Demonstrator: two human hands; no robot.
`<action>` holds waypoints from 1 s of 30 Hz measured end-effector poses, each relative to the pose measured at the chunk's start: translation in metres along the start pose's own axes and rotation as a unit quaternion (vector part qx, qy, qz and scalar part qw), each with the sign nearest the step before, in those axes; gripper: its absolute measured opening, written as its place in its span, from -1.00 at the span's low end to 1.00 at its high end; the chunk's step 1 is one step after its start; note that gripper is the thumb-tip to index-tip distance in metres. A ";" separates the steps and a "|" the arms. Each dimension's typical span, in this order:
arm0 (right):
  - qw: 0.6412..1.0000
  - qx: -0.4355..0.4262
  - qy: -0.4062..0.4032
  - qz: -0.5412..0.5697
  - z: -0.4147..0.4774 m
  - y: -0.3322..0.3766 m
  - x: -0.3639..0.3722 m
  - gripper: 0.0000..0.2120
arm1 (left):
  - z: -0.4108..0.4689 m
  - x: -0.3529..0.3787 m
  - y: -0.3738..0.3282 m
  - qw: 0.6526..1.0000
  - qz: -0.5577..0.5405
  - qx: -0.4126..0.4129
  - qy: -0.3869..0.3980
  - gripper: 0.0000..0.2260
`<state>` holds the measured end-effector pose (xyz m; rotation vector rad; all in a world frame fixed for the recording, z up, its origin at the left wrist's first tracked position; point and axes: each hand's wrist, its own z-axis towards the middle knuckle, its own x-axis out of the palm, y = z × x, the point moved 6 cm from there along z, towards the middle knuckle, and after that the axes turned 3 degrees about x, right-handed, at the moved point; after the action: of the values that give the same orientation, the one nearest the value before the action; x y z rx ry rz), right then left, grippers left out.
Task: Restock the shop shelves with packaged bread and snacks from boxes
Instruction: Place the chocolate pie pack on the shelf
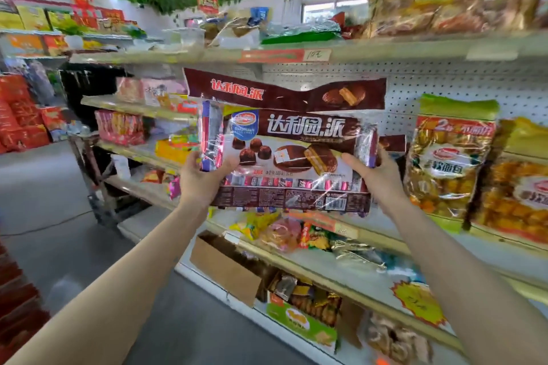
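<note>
Head view: our left hand [201,178] and right hand [376,175] grip the ends of a glossy brown chocolate-pie pack [296,157], white-lettered, pink wrappers showing through, held just left of the bread bag [447,163].

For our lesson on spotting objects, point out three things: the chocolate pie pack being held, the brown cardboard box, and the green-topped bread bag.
chocolate pie pack [292,157], head view, on the pie picture on its front.
cardboard box [224,271], head view, on its brown side wall.
bread bag [447,163], head view, on its white label.
</note>
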<state>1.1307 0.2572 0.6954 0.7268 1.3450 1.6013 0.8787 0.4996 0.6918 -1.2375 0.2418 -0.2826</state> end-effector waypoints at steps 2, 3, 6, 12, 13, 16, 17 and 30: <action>0.999 0.012 -0.043 -0.015 0.009 -0.007 0.005 -0.22 | 0.030 0.018 0.014 0.999 -0.015 -0.013 0.048 -0.36; 0.998 0.021 -0.065 -0.014 0.013 -0.011 0.004 -0.14 | 0.042 0.027 0.019 0.998 -0.016 -0.012 0.062 -0.55; 0.991 0.053 -0.122 -0.033 0.018 -0.021 -0.001 0.13 | 0.070 0.063 0.036 0.994 -0.014 -0.011 0.106 -0.66; 0.975 0.079 -0.202 -0.037 0.041 -0.050 -0.022 -0.31 | 0.113 0.139 0.081 0.983 -0.018 -0.022 0.180 -0.58; 0.974 0.077 -0.210 -0.036 0.046 -0.056 -0.024 -0.40 | 0.117 0.148 0.087 0.982 -0.017 -0.024 0.184 -0.54; 0.969 0.079 -0.229 -0.044 0.063 -0.075 -0.030 -0.59 | 0.126 0.181 0.108 0.976 -0.030 -0.050 0.209 -0.56; 0.967 0.081 -0.234 -0.051 0.073 -0.085 -0.031 -0.60 | 0.132 0.196 0.120 0.973 -0.031 -0.057 0.221 -0.58; 0.950 0.158 -0.249 -0.102 0.163 -0.170 -0.036 -0.46 | 0.190 0.285 0.199 0.957 -0.018 -0.098 0.274 -0.46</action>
<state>1.3312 0.2980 0.5735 1.0637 1.2559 0.9581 1.2256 0.6320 0.5531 -1.3407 0.7408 -0.6465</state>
